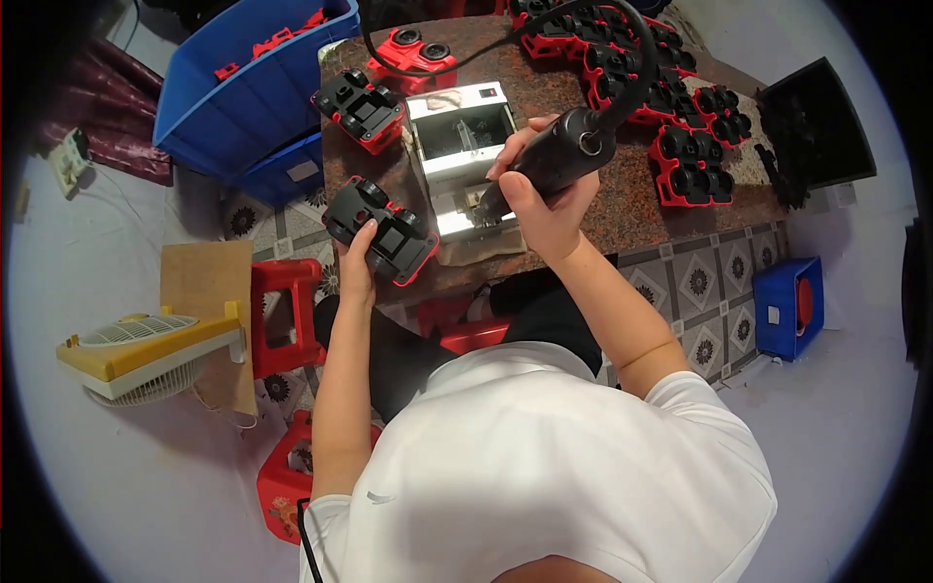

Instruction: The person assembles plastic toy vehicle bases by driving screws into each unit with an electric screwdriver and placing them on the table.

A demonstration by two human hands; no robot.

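My left hand (358, 264) grips a toy car (394, 243), thumb on its black underside; the car is upside down with its wheels up and a red body rim below. Wrapped around a black corded electric screwdriver (559, 155) is my right hand (559, 219). The screwdriver points down over the front of a silver metal box, which looks like a screw feeder (449, 178), with an open top compartment. I cannot make out whether its tip touches the box. Beside the box lie another upturned toy car (362, 109) and a red car body (413, 51) with black wheels.
Several upturned red and black toy cars (690, 165) crowd the right of the stone-topped table (583, 219). A blue bin (219, 107) with red parts stands at left. On the floor are red stools (282, 330), a yellow fan (146, 335) and a small blue bin (773, 335).
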